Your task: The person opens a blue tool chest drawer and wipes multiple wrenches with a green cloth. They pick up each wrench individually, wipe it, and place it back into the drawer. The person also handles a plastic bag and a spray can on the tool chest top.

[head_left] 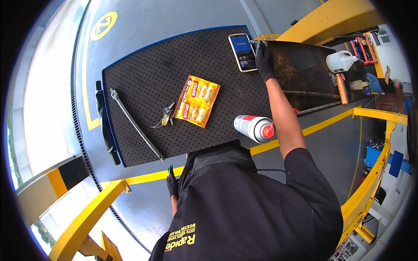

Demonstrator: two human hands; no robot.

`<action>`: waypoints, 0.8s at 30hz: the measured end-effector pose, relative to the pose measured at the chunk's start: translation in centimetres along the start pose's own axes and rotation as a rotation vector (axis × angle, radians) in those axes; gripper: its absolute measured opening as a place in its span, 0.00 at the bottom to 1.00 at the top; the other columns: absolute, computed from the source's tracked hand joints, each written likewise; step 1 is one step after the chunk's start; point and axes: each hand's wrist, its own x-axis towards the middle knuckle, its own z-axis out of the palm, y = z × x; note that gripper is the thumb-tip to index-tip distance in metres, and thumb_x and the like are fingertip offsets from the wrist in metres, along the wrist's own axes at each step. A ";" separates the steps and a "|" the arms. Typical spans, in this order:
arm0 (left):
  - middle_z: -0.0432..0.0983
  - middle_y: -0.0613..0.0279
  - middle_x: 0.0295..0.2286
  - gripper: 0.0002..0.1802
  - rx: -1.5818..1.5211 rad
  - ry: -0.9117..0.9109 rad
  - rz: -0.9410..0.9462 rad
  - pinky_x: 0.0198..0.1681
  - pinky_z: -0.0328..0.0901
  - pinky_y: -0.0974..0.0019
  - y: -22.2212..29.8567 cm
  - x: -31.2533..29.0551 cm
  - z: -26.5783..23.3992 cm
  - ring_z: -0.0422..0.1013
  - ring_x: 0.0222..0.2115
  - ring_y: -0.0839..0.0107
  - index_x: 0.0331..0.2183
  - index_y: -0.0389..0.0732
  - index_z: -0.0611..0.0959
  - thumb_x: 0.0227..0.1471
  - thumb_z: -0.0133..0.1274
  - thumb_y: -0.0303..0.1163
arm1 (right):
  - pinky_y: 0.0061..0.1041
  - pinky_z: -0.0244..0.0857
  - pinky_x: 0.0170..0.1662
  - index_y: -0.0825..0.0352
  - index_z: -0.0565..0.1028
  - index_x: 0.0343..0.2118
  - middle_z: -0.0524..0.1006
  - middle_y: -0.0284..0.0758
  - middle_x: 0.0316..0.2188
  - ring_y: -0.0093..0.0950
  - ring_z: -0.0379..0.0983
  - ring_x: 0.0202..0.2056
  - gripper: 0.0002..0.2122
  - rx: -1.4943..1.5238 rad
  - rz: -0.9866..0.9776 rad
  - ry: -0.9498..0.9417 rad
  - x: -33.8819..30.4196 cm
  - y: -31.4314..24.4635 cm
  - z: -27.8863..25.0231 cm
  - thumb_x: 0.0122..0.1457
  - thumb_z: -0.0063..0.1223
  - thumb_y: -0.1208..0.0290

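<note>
My right hand (264,61), in a black glove, is at the right edge of a smartphone (244,52) with a lit screen. One finger stretches left to the phone's upper corner; the thumb is hard to see. Beside my body, my black-gloved left hand (172,185) is closed on a small green thing (170,168) that I cannot make out. The phone lies on a black perforated mat (148,65). Nearer me on it are yellow coffee sachets (197,101), a key bunch (166,115), a long metal bar with a jointed head (135,124) and a red-capped spray can (255,128).
Right of the mat, a dark worn bench top (300,78) holds a white jug (342,61) and a wooden handle (341,88). Yellow lift arms (326,21) reach around the bench. A long black object (104,126) lies along the mat's left edge. Another person (383,82) is far right.
</note>
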 end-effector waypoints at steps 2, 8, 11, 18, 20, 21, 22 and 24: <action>0.62 0.61 0.61 0.27 -0.046 0.021 0.019 0.41 0.73 0.65 1.2 0.2 0.0 0.62 0.59 0.67 0.64 0.48 0.65 0.68 0.34 0.46 | 0.30 0.65 0.38 0.68 0.79 0.36 0.78 0.41 0.28 0.34 0.75 0.32 0.16 -0.015 0.009 0.000 -0.2 -0.1 -0.2 0.70 0.36 0.67; 0.65 0.61 0.59 0.28 -0.495 -0.011 -0.355 0.36 0.72 0.67 5.2 -0.1 -1.3 0.68 0.52 0.68 0.62 0.47 0.68 0.68 0.36 0.49 | 0.30 0.66 0.37 0.68 0.78 0.34 0.80 0.39 0.30 0.33 0.76 0.32 0.17 0.012 0.061 0.068 -0.5 -0.4 -0.3 0.70 0.37 0.65; 0.67 0.61 0.57 0.28 -0.546 -0.004 -0.419 0.34 0.71 0.68 5.5 -0.2 -1.2 0.70 0.49 0.68 0.62 0.48 0.69 0.67 0.36 0.50 | 0.31 0.66 0.37 0.68 0.78 0.34 0.80 0.39 0.30 0.34 0.76 0.31 0.17 0.037 0.038 0.121 -0.5 1.1 0.1 0.69 0.38 0.64; 0.68 0.61 0.55 0.27 -0.316 0.074 -0.094 0.36 0.71 0.67 4.3 -0.5 -0.5 0.71 0.45 0.69 0.62 0.49 0.70 0.68 0.34 0.48 | 0.32 0.66 0.37 0.69 0.76 0.37 0.79 0.42 0.28 0.38 0.77 0.31 0.16 -0.006 0.017 0.133 -0.5 1.4 0.1 0.70 0.38 0.62; 0.68 0.62 0.54 0.27 -0.354 0.075 -0.087 0.36 0.70 0.67 5.6 -0.5 -0.8 0.71 0.44 0.69 0.61 0.49 0.70 0.67 0.35 0.48 | 0.32 0.66 0.37 0.69 0.75 0.37 0.78 0.43 0.28 0.39 0.77 0.31 0.16 -0.033 0.015 0.138 -0.6 1.6 0.1 0.70 0.38 0.61; 0.69 0.62 0.54 0.27 -0.372 0.082 -0.085 0.36 0.70 0.67 6.3 -0.5 -0.9 0.72 0.43 0.69 0.60 0.48 0.71 0.67 0.36 0.48 | 0.32 0.66 0.36 0.69 0.75 0.37 0.78 0.44 0.28 0.39 0.77 0.31 0.17 -0.050 0.007 0.147 -0.7 1.7 0.1 0.70 0.38 0.61; 0.71 0.62 0.51 0.27 -0.391 0.105 -0.090 0.35 0.69 0.68 6.9 -0.7 -1.0 0.72 0.41 0.70 0.59 0.47 0.72 0.66 0.37 0.49 | 0.32 0.65 0.36 0.69 0.76 0.36 0.78 0.44 0.28 0.39 0.77 0.31 0.17 -0.064 -0.002 0.155 -0.7 1.8 0.2 0.70 0.38 0.61; 0.75 0.62 0.46 0.27 -0.367 0.078 -0.156 0.34 0.69 0.68 7.3 -1.0 -1.4 0.72 0.38 0.71 0.56 0.43 0.75 0.65 0.41 0.49 | 0.34 0.66 0.35 0.67 0.77 0.33 0.78 0.43 0.26 0.41 0.77 0.30 0.17 -0.036 0.022 0.127 -0.5 2.0 0.1 0.69 0.38 0.62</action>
